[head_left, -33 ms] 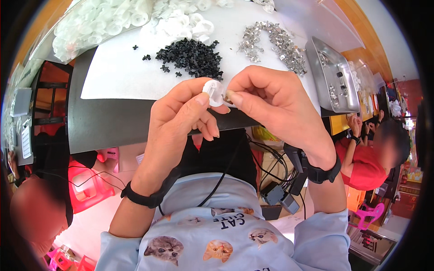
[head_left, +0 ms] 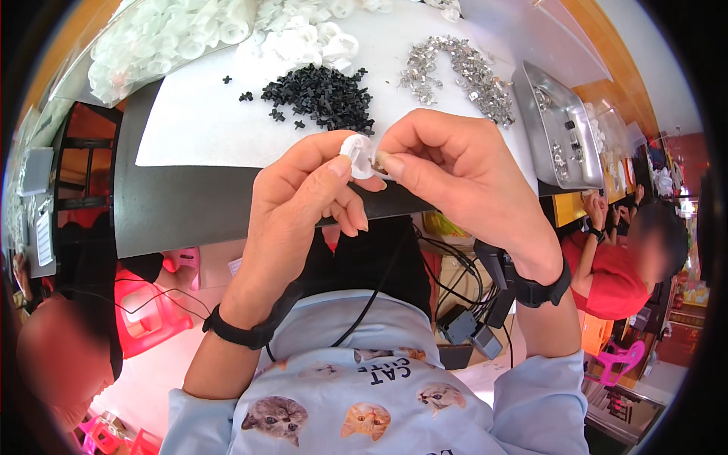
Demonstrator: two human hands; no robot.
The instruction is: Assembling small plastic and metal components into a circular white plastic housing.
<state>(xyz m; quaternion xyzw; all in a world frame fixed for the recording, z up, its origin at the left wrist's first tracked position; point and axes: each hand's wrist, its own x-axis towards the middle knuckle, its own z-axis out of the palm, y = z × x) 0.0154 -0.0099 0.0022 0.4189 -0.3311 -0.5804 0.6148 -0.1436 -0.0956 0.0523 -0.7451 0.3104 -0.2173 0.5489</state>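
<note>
- The white round part (head_left: 359,158) sits in front of the person, over the table's near edge, between the two hands; it lies at the left hand's fingertips and just left of the right hand's.
- The left hand (head_left: 294,184) is clamped on this part, thumb against its near-left side; the other fingers curl beneath.
- The right hand (head_left: 464,163) has thumb and forefinger close together at the part's right edge; a tiny darker bit shows there, but whether they grip it cannot be told.
- Foreshortened, the part's longer span runs roughly away from the person, its recessed face partly turned toward the right hand.
- It looks like smooth, matte moulded plastic, with a rounded rim.
- Beyond the hands, a white sheet (head_left: 201,125) bears matte black cross-shaped pieces (head_left: 322,97), glossy white ring-like parts (head_left: 330,47) and an arc of small, shiny metal pieces (head_left: 485,85).
- A brushed-looking metal tray (head_left: 537,129) with rounded corners stands to the right.
- The table (head_left: 167,208) is dark and smooth.
</note>
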